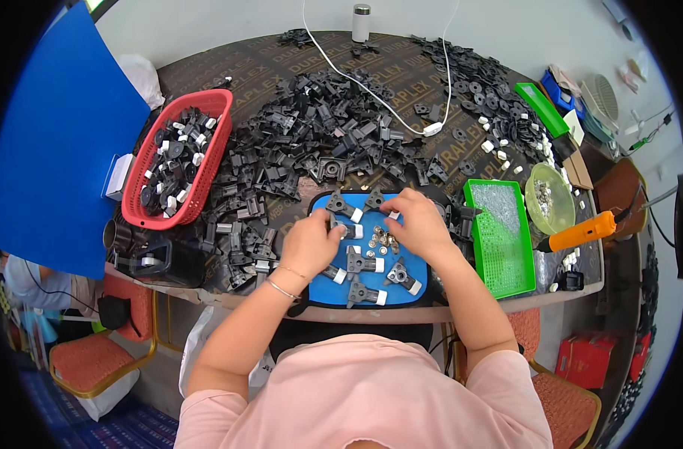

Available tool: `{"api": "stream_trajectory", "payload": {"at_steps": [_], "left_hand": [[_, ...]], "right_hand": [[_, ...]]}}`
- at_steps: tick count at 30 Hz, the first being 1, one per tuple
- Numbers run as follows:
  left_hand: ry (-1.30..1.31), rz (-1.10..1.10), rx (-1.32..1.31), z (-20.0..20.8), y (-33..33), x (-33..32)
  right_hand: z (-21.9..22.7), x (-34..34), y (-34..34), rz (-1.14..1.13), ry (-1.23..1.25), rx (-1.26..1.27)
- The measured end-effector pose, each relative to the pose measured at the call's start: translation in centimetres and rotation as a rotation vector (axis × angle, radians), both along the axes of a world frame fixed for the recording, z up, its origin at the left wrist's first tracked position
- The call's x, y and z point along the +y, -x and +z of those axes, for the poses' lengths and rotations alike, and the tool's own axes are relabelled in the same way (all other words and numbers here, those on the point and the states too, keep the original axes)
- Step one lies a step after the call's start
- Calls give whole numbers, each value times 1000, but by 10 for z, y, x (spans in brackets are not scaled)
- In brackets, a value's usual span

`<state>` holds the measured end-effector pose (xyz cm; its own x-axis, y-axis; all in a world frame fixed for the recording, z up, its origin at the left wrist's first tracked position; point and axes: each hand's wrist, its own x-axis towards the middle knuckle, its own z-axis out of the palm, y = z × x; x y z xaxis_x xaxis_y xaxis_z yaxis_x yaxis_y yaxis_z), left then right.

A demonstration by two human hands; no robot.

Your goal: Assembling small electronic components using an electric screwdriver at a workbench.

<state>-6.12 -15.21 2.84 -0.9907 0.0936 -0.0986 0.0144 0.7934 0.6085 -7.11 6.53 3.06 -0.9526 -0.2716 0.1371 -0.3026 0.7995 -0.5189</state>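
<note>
On a blue mat with a dark rim [328, 293] lie several black plastic parts with white end caps, one of them a black part [365, 295] near the front edge. My left hand [309, 243] is closed on a black plastic part with a white cap [347, 230] at the mat's left side. The thumb and fingers of my right hand [418, 223] close around the white end of another black part [375, 199] at the back; the fingers partly hide it. Between my hands sits a small heap of shiny metal pieces [384, 240].
A big pile of black plastic parts [304, 127] spreads behind the mat. To the left stands a red basket [225, 127] of parts. On the right are a green tray [498, 293], a yellowish bowl [534, 223] and an orange-handled tool [581, 232]. A white cable [371, 93] crosses the pile.
</note>
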Motion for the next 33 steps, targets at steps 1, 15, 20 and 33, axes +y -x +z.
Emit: {"api": "stream_trajectory", "payload": {"at_steps": [1, 15, 20, 33], "left_hand": [[58, -13, -24, 1, -2, 2], [203, -194, 391, -13, 22, -43], [175, -236, 374, -21, 27, -39], [-5, -263, 329, -20, 31, -39]], "right_hand": [[1, 0, 1, -18, -22, -17], [5, -1, 10, -11, -22, 53], [11, -3, 26, 3, -52, 25], [-3, 64, 167, -288, 3, 155]]}}
